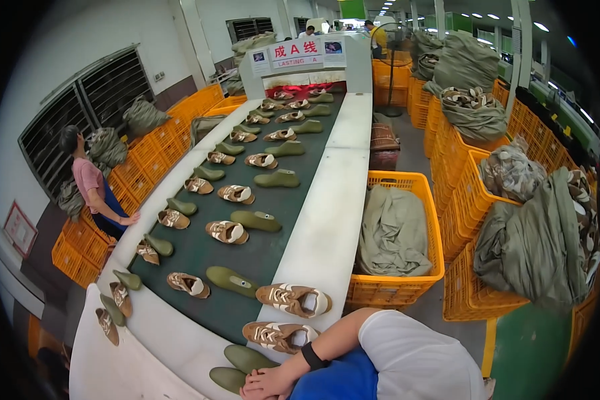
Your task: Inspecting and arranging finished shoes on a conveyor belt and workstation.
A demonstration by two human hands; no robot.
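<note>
My right hand (268,383), with a black band at the wrist, lies at the lower edge. Its fingers are bent and close together; what is under them is hidden. Just beyond the fingers are two green shoe lasts (247,358) on the white border of the conveyor. My left hand does not show. Two brown sneakers (293,299) with white stripes and laces stand nearest my forearm, one behind the other. On the dark belt (213,293), rows of similar sneakers (227,232) and green lasts (255,221) run toward the far end.
Right of the conveyor stands an orange crate (407,283) with grey-green cloth inside. Stacked orange crates (457,220) beyond hold cloth-covered loads and shoes. A person (95,177) in pink touches the left border. A white housing (360,63) with a red-lettered sign spans the far end.
</note>
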